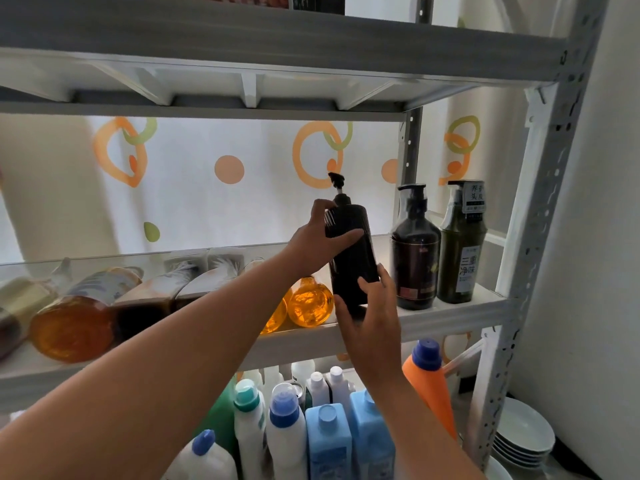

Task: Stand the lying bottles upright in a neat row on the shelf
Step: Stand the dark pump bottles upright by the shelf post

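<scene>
A dark brown pump bottle (351, 252) stands nearly upright, slightly tilted, at the front of the white shelf (450, 315). My left hand (320, 239) grips its upper body. My right hand (369, 315) cups its base from the front. To its right stand two upright pump bottles, a dark one (415, 251) and an olive-green one (462, 247). To the left, several bottles lie on their sides with bases toward me: two small orange ones (310, 301) and a large amber one (74, 327).
A lower shelf holds several white, blue and green detergent bottles (327, 441) and an orange bottle (431, 382). Stacked white plates (523, 441) sit at the lower right. The rack's grey perforated post (540, 216) rises on the right. Another shelf board (242, 39) is overhead.
</scene>
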{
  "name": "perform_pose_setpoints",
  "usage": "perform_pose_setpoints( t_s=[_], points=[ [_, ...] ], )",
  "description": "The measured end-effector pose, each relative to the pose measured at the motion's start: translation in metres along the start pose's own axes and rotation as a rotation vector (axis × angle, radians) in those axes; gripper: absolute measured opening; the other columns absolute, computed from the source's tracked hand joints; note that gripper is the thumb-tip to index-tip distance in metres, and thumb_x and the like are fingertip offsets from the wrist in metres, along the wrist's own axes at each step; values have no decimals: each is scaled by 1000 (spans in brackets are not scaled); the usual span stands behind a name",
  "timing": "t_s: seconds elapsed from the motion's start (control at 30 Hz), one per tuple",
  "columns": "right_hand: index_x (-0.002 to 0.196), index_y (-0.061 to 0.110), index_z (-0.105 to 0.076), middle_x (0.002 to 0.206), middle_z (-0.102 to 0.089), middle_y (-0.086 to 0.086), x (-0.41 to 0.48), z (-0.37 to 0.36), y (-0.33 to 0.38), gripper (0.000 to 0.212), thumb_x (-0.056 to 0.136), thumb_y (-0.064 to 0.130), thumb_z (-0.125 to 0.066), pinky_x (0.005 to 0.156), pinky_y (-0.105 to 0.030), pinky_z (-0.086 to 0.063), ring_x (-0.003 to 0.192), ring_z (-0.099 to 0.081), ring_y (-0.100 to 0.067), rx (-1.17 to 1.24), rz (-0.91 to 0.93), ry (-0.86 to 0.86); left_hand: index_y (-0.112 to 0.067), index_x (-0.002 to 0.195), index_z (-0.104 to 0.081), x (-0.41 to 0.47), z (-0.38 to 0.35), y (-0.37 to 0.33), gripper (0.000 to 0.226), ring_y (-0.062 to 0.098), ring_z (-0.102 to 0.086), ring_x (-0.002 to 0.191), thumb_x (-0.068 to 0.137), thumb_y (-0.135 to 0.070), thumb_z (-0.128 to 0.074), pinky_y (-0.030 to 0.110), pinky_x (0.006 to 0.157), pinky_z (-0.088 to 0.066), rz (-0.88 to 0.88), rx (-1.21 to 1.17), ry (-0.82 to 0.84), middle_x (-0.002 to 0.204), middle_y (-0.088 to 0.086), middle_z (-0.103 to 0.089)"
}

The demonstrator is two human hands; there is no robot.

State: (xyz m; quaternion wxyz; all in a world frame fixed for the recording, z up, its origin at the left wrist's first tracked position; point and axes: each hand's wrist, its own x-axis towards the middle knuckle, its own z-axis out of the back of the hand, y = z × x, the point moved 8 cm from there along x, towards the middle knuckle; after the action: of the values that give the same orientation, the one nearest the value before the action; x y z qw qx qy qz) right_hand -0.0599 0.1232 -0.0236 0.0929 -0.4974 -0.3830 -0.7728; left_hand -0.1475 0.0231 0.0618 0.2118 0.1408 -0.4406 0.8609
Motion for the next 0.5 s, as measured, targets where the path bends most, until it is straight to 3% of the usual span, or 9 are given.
perform_pose_setpoints(
  t_s=[0.1, 0.23, 0.33, 0.5],
  points=[
    [117, 21, -43, 137, -45, -18, 0, -3, -7, 44, 82, 34, -68, 87, -29, -45, 122, -49, -31, -39, -42, 39, -19, 129, -19, -5, 2, -7, 70, 23, -58, 94, 83, -36, -68, 31, 83, -48, -30, -32, 5, 104, 4, -52],
    [135, 11, -38, 139, -43, -10, -1, -7, -18, 66, 82, 39, -68, 98, -31, -40, 126, -43, -23, -7, -182, 117, -22, 141, -10, -6, 5, -6, 93, 20, -52, 101, 77, -33, -75, 31, 94, -43, 7, -41, 31, 108, 1, -46],
    [136, 16, -33, 131, -48, -4, 1, -7, -17, 73, 79, 43, -69, 90, -27, -46, 118, -48, -17, 9, -210, 121, -24, 142, -21, -6, 1, -3, 93, 20, -51, 113, 71, -36, -80, 37, 102, -42, 24, -18, 98, 118, -2, -46],
    [135, 18, -31, 123, -51, -2, 3, -3, -15, 76, 76, 48, -70, 82, -22, -47, 108, -52, -15, 25, -241, 120, -19, 132, -38, -1, -3, -1, 82, 19, -51, 115, 66, -41, -81, 40, 98, -47, 34, -8, 152, 124, -3, -52]
  ],
)
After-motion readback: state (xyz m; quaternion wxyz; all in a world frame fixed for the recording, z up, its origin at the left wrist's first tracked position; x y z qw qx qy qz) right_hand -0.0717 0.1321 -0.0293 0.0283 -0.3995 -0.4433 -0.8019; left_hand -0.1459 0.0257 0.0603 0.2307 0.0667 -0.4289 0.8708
